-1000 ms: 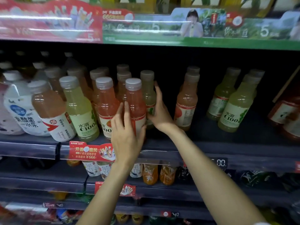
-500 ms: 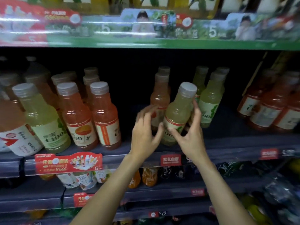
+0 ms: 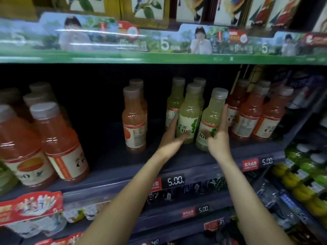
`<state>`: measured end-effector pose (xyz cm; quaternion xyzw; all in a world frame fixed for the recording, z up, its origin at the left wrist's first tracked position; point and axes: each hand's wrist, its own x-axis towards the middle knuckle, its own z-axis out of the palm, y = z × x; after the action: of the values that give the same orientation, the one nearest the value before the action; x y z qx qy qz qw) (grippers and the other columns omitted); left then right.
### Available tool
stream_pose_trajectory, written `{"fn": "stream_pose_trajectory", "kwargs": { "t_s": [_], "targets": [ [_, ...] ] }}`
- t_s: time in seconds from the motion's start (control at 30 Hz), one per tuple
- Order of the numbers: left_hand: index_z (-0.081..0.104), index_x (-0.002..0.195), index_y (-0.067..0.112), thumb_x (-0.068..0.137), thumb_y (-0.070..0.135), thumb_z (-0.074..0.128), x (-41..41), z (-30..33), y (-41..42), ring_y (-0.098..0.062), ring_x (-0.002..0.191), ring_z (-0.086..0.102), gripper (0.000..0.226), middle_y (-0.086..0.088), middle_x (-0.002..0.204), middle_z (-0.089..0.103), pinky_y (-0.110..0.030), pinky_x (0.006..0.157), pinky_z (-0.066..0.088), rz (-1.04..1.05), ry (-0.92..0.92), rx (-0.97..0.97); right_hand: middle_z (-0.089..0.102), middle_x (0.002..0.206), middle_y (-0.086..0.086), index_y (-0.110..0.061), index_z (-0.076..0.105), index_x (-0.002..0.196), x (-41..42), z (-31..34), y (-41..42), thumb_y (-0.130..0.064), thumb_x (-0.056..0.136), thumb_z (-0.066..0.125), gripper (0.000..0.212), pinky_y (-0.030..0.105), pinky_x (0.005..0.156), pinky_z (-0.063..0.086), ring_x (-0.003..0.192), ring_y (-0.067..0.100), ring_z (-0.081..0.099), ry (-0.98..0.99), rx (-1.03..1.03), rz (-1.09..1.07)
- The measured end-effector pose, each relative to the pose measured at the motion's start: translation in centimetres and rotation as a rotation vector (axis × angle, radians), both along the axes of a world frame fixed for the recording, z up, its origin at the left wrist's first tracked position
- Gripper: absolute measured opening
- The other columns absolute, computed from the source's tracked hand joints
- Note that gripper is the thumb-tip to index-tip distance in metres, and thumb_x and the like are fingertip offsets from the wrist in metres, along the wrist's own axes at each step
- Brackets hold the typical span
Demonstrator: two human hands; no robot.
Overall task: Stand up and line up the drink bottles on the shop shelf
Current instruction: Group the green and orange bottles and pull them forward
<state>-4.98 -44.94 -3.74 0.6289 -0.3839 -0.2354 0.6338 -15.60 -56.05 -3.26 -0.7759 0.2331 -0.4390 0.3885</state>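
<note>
Two yellow-green drink bottles stand side by side on the dark shelf [image 3: 113,161]. My left hand [image 3: 172,138] holds the left bottle [image 3: 189,110], thumb across its label and fingers along its left side. My right hand [image 3: 218,138] clasps the right bottle [image 3: 215,108], thumb on the label and fingers up its right side; this bottle leans slightly left. More yellow-green bottles [image 3: 175,101] stand behind them. A lone orange bottle [image 3: 134,119] stands further left, with another behind it.
Red-orange bottles [image 3: 251,114] crowd close on the right. Several orange bottles [image 3: 58,138] stand at the front left. A dark gap lies between them and the lone orange bottle. A green banner [image 3: 159,56] edges the shelf above. Price tags [image 3: 175,180] line the rail; lower shelves hold more drinks.
The view has swung right. My right hand has set the tilted yellow-green bottle down beside the others, and my left hand has taken hold of its neighbour.
</note>
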Motion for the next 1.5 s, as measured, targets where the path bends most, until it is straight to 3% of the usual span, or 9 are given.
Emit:
{"fn": "stream_pose_trajectory", "kwargs": {
  "t_s": [0.2, 0.3, 0.4, 0.47, 0.6, 0.83, 1.03, 1.23, 1.5],
  "targets": [
    [0.027, 0.135, 0.044, 0.09, 0.007, 0.063, -0.5, 0.0, 0.7, 0.019, 0.117, 0.04, 0.068, 0.036, 0.127, 0.038, -0.001, 0.094, 0.032, -0.047, -0.05, -0.065, 0.01, 0.159, -0.005, -0.055, -0.007, 0.142, 0.0, -0.2, -1.0, -0.001, 0.093, 0.051, 0.093, 0.045, 0.117, 0.021, 0.146, 0.016, 0.013, 0.097, 0.061, 0.087],
    [0.026, 0.144, 0.034, 0.086, 0.027, 0.065, -0.9, 0.2, 2.8, 0.005, 0.13, 0.033, 0.07, 0.027, 0.137, 0.033, -0.009, 0.104, 0.03, 0.001, -0.184, -0.044, 0.001, 0.16, -0.001, -0.042, -0.009, 0.147, -0.8, 0.0, 0.4, 0.004, 0.092, 0.048, 0.092, 0.042, 0.118, 0.015, 0.146, 0.018, 0.006, 0.207, 0.028, 0.065],
    [0.037, 0.142, 0.024, 0.087, 0.038, 0.056, -1.5, 0.0, 7.0, -0.002, 0.133, 0.038, 0.06, 0.012, 0.142, 0.042, -0.029, 0.11, 0.035, 0.172, -0.407, -0.059, 0.004, 0.157, 0.01, -0.023, 0.019, 0.15, -1.8, -0.2, 4.2, -0.001, 0.091, 0.053, 0.071, 0.034, 0.117, 0.013, 0.145, 0.023, 0.008, 0.213, -0.055, -0.119],
    [0.043, 0.137, 0.023, 0.092, 0.029, 0.055, -1.6, 0.2, 11.1, -0.003, 0.128, 0.044, 0.047, 0.011, 0.137, 0.049, -0.027, 0.106, 0.039, 0.325, -0.566, -0.115, 0.023, 0.148, 0.012, -0.012, 0.044, 0.134, -1.7, -0.6, 8.0, -0.001, 0.088, 0.056, 0.048, 0.037, 0.112, 0.027, 0.138, 0.027, 0.026, 0.081, -0.137, -0.153],
    [0.042, 0.136, 0.009, 0.09, 0.019, 0.055, 0.3, -0.6, 19.3, -0.013, 0.13, 0.042, 0.049, 0.0, 0.137, 0.046, -0.029, 0.107, 0.034, 0.606, -0.876, -0.165, 0.042, 0.124, -0.001, -0.017, 0.057, 0.119, 1.3, -1.3, 15.4, -0.009, 0.089, 0.054, 0.031, 0.044, 0.101, 0.042, 0.121, 0.018, 0.045, -0.105, -0.169, 0.11],
    [0.022, 0.145, 0.013, 0.084, 0.024, 0.063, 5.6, -0.9, 27.7, -0.033, 0.137, 0.03, 0.074, -0.022, 0.146, 0.027, -0.035, 0.111, 0.029, 1.144, -0.723, -0.037, 0.032, 0.141, -0.011, -0.029, 0.026, 0.143, 9.6, -0.6, 24.7, -0.018, 0.085, 0.068, 0.072, 0.028, 0.109, 0.035, 0.133, 0.008, 0.034, -0.014, -0.086, 0.583],
    [0.016, 0.15, 0.012, 0.081, 0.025, 0.072, 7.5, -0.6, 28.7, -0.03, 0.13, 0.041, 0.09, -0.016, 0.142, 0.04, -0.042, 0.101, 0.042, 1.077, -0.59, 0.129, 0.045, 0.14, -0.003, -0.034, 0.011, 0.148, 13.7, -0.9, 27.5, -0.016, 0.077, 0.077, 0.098, 0.02, 0.098, 0.04, 0.123, 0.006, 0.048, 0.046, 0.122, 0.681],
    [0.028, 0.146, 0.012, 0.081, 0.028, 0.074, 7.2, -0.9, 30.0, 0.008, 0.104, 0.04, 0.081, 0.001, 0.131, 0.042, -0.002, 0.085, 0.031, 0.998, -0.672, 0.028, 0.053, 0.128, -0.009, -0.025, 0.029, 0.141, 12.7, -1.4, 28.0, -0.018, 0.072, 0.081, 0.087, 0.004, 0.09, 0.039, 0.112, -0.01, 0.051, -0.12, 0.221, 0.525],
    [0.035, 0.136, 0.019, 0.077, 0.039, 0.073, 2.3, 0.7, 25.3, -0.02, 0.125, 0.049, 0.074, 0.006, 0.136, 0.042, -0.04, 0.095, 0.05, 0.722, -0.839, -0.22, 0.051, 0.129, -0.019, -0.036, 0.028, 0.135, 4.0, -1.9, 23.2, -0.027, 0.07, 0.08, 0.084, 0.021, 0.099, 0.043, 0.122, 0.006, 0.051, -0.357, 0.349, 0.37]
  ]
}}
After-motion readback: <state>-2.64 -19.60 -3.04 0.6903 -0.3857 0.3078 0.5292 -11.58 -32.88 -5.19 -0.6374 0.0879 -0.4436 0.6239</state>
